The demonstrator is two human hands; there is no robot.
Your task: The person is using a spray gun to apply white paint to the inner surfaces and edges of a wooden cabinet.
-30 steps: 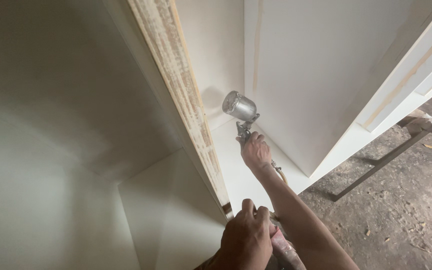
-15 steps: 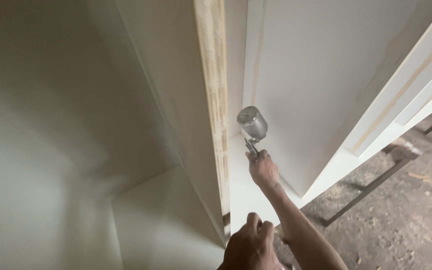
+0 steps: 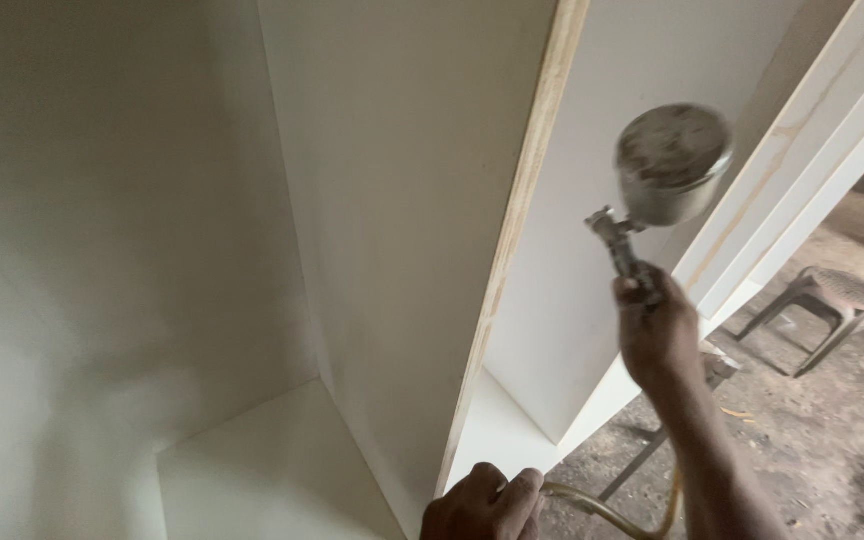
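White-coated cabinet panels (image 3: 152, 230) fill the left and centre of the view, and a bare plywood edge (image 3: 522, 230) runs up the front of the upright divider; rough, littered ground (image 3: 812, 440) and a small stool (image 3: 832, 300) are seen at the right.

A spray gun (image 3: 652, 200) with a metal cup on top is held up beside that bare edge, in front of the white panel behind it. Several risks may be judged from this. The clear hose (image 3: 602, 510) is looped low near the cabinet's bottom front corner, so wet coating could be brushed by it if it is dragged. The cup is tilted, and drips or spillage could be caused if it is tipped further. Runs on the panel could follow if the gun is kept too near one spot.

The right hand (image 3: 660, 335) is clenched around the gun's handle, fingers fully wrapped. The left hand (image 3: 482, 505) is closed at the lower edge of the view, where the hose passes; whether the hose is actually gripped cannot be told, as the hand is partly cut off.
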